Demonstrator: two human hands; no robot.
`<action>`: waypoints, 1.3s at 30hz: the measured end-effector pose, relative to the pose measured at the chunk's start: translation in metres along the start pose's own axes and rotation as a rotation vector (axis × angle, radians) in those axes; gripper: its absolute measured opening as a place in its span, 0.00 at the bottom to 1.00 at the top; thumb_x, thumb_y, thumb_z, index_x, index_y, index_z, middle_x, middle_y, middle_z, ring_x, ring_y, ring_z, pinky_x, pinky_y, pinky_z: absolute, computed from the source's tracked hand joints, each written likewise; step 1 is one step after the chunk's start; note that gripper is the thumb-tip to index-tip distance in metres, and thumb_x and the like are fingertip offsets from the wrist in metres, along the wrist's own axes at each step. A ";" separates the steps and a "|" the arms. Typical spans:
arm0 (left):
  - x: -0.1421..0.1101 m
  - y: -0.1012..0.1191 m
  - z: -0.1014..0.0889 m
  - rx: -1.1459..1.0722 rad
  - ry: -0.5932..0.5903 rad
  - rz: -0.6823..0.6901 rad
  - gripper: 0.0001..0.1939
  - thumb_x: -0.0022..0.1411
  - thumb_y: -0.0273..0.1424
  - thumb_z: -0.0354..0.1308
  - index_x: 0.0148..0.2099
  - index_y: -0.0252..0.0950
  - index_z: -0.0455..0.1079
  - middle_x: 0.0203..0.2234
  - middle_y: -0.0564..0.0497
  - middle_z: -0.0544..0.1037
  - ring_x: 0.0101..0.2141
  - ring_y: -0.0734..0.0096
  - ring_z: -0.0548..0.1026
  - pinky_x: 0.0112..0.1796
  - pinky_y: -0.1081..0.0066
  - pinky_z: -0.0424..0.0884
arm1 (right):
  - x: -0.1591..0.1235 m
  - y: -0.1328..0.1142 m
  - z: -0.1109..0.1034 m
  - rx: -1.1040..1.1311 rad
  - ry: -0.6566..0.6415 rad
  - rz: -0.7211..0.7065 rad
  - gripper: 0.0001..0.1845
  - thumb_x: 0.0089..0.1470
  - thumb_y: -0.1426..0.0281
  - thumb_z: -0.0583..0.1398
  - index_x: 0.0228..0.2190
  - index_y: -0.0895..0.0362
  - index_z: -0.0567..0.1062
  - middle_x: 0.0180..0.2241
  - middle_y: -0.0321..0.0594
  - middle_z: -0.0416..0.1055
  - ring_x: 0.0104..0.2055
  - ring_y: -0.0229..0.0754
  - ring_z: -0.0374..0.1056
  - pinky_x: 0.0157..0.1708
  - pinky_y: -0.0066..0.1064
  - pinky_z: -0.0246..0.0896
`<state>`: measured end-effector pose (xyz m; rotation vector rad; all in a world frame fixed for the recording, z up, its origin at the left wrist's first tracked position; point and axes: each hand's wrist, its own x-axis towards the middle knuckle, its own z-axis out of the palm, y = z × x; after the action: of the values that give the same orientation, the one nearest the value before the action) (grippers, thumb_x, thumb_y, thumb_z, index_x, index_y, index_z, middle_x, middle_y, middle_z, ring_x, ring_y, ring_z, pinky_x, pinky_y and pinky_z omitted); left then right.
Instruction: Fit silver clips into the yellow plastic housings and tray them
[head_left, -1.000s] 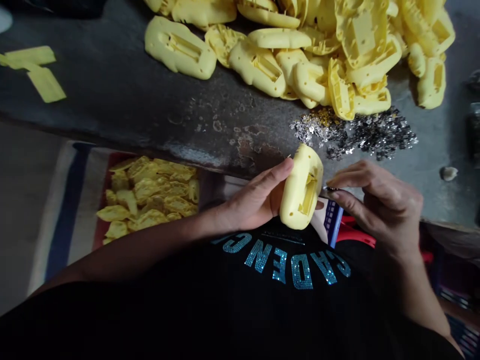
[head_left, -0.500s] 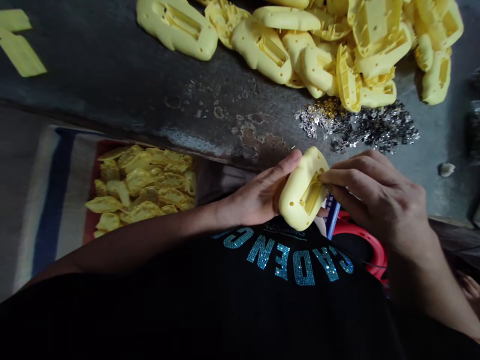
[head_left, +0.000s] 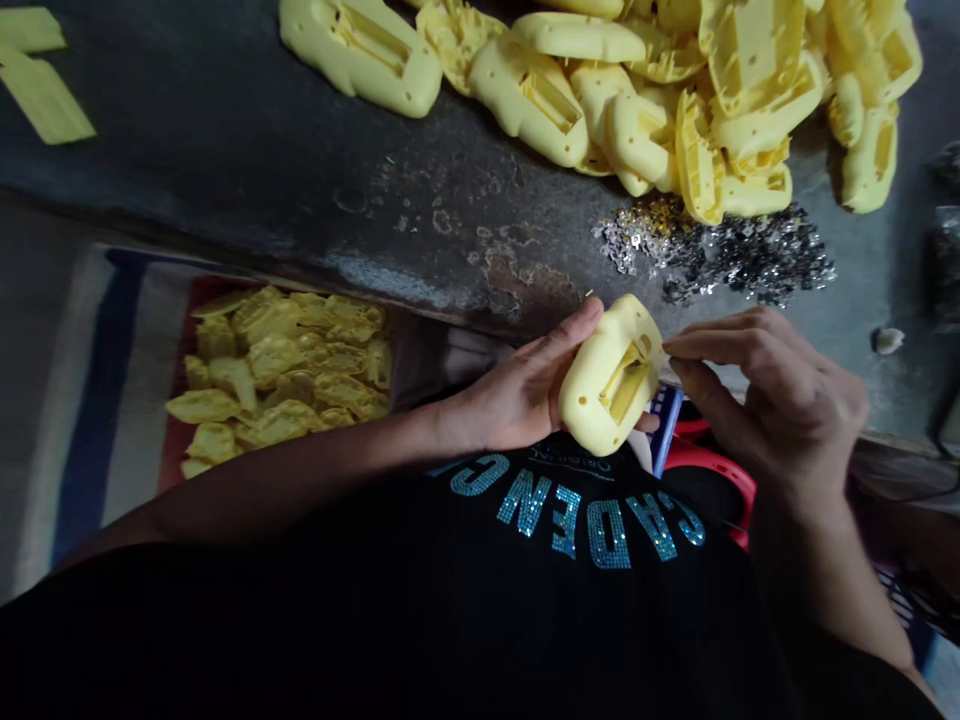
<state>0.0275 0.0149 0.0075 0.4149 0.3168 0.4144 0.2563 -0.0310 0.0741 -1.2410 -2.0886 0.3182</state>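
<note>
Head view | left hand: curled round yellow shell, near surface edge | right hand: thumb and forefinger close together beside shell, contents indeterminable | metal parts heaped between right hand and shell pile | yellow parts lower left

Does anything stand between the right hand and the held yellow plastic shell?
Nothing visible does: the right hand is close beside the yellow plastic shell, whose slot is uncovered. The left hand holds it from the opposite side.
</note>
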 end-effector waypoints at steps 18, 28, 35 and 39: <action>-0.040 0.008 0.006 0.676 0.252 0.219 0.35 0.63 0.44 0.81 0.67 0.33 0.85 0.48 0.43 0.90 0.32 0.74 0.79 0.31 0.78 0.75 | -0.027 0.004 0.046 0.091 0.240 0.125 0.35 0.62 0.67 0.76 0.67 0.47 0.77 0.51 0.42 0.82 0.44 0.46 0.79 0.43 0.41 0.83; -0.031 0.004 -0.016 0.341 0.188 0.220 0.27 0.58 0.43 0.85 0.56 0.39 0.85 0.43 0.47 0.90 0.41 0.61 0.88 0.41 0.69 0.86 | -0.021 -0.003 0.047 0.003 0.230 0.130 0.36 0.65 0.65 0.75 0.70 0.50 0.75 0.54 0.46 0.84 0.48 0.49 0.81 0.48 0.42 0.83; -0.031 0.014 -0.033 0.158 0.115 0.219 0.42 0.66 0.57 0.76 0.75 0.51 0.68 0.59 0.41 0.86 0.43 0.54 0.89 0.27 0.71 0.86 | 0.001 0.048 0.033 -0.165 0.033 0.189 0.15 0.73 0.59 0.69 0.58 0.45 0.85 0.58 0.44 0.83 0.58 0.54 0.78 0.56 0.50 0.74; -0.031 0.020 -0.030 0.258 0.272 0.342 0.46 0.68 0.68 0.66 0.71 0.39 0.73 0.59 0.34 0.85 0.39 0.58 0.87 0.22 0.74 0.81 | 0.013 0.085 0.040 -0.602 0.023 0.166 0.10 0.76 0.63 0.65 0.49 0.42 0.89 0.54 0.41 0.84 0.57 0.56 0.73 0.54 0.52 0.62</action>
<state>-0.0169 0.0279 -0.0030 0.6710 0.5704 0.7723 0.2840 0.0285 0.0060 -1.7538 -2.1372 -0.2798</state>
